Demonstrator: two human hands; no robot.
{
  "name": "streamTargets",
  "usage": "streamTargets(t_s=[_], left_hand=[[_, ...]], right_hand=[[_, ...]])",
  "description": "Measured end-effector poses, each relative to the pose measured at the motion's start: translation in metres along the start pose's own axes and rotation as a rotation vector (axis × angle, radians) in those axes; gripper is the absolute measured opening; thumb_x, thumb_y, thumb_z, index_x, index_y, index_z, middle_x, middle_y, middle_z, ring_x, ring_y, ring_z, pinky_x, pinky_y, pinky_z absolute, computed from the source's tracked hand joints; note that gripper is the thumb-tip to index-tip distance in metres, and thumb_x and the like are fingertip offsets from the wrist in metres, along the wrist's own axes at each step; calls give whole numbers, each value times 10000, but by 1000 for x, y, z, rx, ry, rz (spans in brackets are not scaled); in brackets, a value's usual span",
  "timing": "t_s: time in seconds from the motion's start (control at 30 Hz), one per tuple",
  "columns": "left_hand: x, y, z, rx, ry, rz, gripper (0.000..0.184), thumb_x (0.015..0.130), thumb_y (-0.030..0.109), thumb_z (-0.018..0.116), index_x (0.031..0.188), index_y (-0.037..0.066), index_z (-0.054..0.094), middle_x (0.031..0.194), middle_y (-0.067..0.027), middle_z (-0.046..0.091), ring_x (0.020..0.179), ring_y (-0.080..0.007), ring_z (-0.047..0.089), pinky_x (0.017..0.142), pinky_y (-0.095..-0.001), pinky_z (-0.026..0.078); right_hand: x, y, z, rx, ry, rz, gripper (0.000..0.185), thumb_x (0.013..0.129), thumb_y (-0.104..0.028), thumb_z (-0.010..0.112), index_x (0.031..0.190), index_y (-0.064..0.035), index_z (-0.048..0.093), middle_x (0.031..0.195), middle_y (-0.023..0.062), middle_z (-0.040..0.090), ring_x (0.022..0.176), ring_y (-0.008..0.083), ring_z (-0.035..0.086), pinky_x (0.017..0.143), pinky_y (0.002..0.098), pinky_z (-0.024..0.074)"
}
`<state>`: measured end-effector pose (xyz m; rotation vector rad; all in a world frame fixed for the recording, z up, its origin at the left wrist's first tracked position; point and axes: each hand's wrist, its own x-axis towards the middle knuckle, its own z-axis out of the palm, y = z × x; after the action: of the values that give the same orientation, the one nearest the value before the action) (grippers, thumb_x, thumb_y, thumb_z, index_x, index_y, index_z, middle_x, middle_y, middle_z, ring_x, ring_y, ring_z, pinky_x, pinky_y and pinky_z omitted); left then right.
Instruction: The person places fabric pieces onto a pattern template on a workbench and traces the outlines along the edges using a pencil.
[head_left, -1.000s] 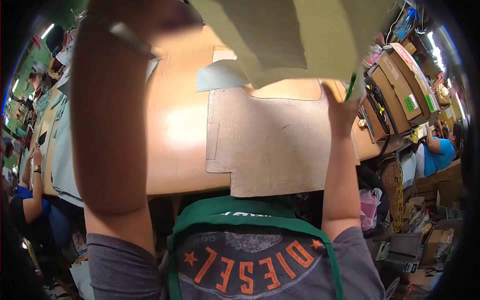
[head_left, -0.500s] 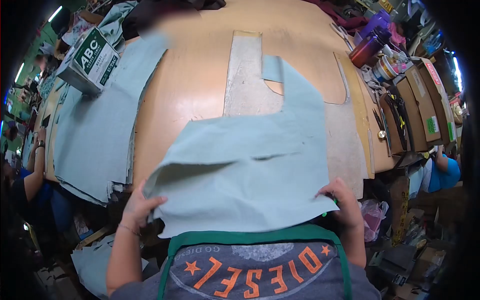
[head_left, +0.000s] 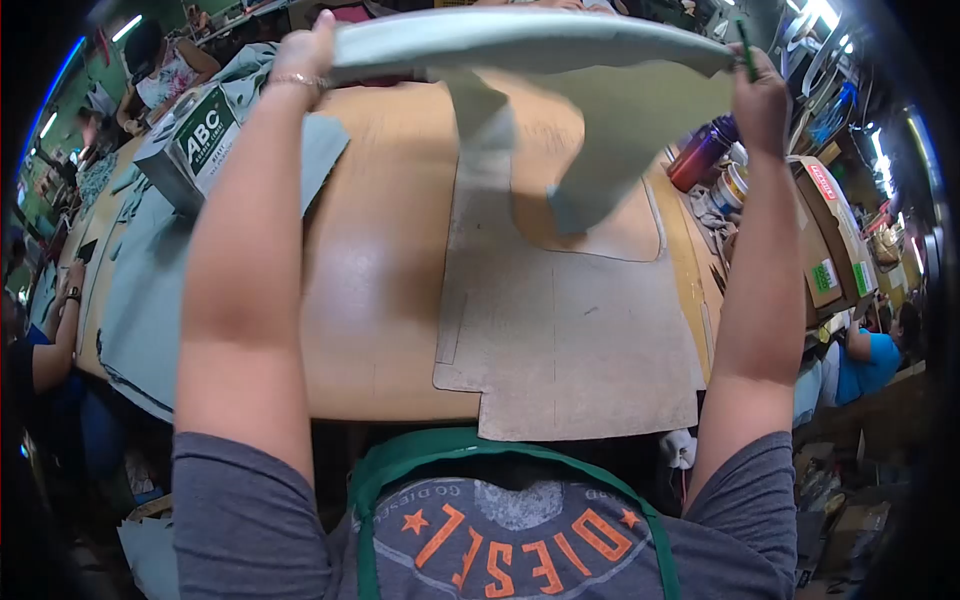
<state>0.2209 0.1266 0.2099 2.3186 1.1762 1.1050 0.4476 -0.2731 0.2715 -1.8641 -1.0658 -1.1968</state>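
A pale blue-green cut piece of fabric (head_left: 530,38) is stretched between my two hands, lifted over the far part of the table, its lower parts hanging down and blurred. My left hand (head_left: 306,52) is closed on its left corner. At the right corner my right hand (head_left: 762,100) grips the fabric, with a slim green pen (head_left: 746,52) sticking up from the fingers. Beneath it, a greyish card pattern (head_left: 580,340) with a curved cut-out lies flat on the table, its near edge overhanging the front.
On the left, an ABC tin (head_left: 205,145) stands on a stack of similar fabric (head_left: 145,300). A dark bottle (head_left: 702,152), a tub (head_left: 730,190) and cardboard boxes (head_left: 835,240) line the right side of the wooden table (head_left: 370,300). Other people sit at both sides.
Both hands have raised the fabric from near my body up and away toward the far side. The card pattern, largely covered before, now shows on the table.
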Motion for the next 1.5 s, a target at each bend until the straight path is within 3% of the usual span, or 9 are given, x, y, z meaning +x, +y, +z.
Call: streamTargets(t_s=[0.1,0.3,0.4,0.5,0.67,0.77,1.03,1.23,1.5], left_hand=[[-6,1,-19,-13,-157,-99,700,840,536,262,1032,-74,547,1093,-281,501,1069,-378,469,922,-381,346],[-95,-117,53,164,-582,-346,716,844,541,338,1203,-75,405,1239,-212,436,1155,-317,413,941,-396,318],[-166,-135,50,-883,-655,-1043,595,799,536,494,1129,42,493,1000,-117,585,777,-272,575,619,-474,469],[-227,-125,31,-1571,-839,-879,589,813,528,473,1239,128,404,1225,-56,472,1125,-235,440,892,-415,398],[-254,-81,12,-910,-591,-460,556,757,77,597,1252,77,345,1196,-96,474,1017,-248,519,819,-399,458],[-227,-69,-12,-1103,-657,-611,666,670,-80,580,1266,65,318,1172,-108,479,957,-236,547,778,-354,478],[-286,-115,-50,-17,-456,-35,687,659,26,627,1263,-33,304,1138,-195,482,989,-295,505,862,-327,403],[-287,-53,-43,-23,-378,413,298,757,32,546,1045,-28,498,1012,-212,519,926,-350,505,803,-392,417],[-247,-70,106,186,-294,372,247,818,144,470,1020,4,491,1150,-124,467,1120,-289,412,897,-457,360]], right_hand=[[-19,5,-19,-122,-30,-318,198,740,-27,530,911,-77,617,861,119,616,789,273,572,693,331,448],[-189,-26,-16,77,-420,-164,234,630,96,519,802,-46,589,726,108,559,727,290,498,694,358,411],[-258,-42,-30,89,-607,-10,247,604,98,512,797,-39,586,770,97,557,760,289,486,704,358,412],[-296,-55,-48,118,-664,100,287,579,111,496,804,-41,588,807,92,553,787,290,480,710,359,414],[-306,-59,-57,72,-640,199,336,549,127,467,816,-36,590,818,96,546,795,289,475,713,353,415],[-294,-59,-61,58,-619,207,337,542,123,465,815,-32,589,813,102,541,796,290,474,709,350,412],[-294,-73,-101,170,-932,251,263,574,103,509,794,-22,579,865,117,524,878,296,490,755,362,413],[-244,-83,-98,162,-851,229,268,587,117,491,810,-15,563,832,121,539,845,308,511,738,364,420],[-291,-147,9,166,-856,52,299,669,46,469,934,-56,561,1050,128,530,1047,317,473,855,403,394]])
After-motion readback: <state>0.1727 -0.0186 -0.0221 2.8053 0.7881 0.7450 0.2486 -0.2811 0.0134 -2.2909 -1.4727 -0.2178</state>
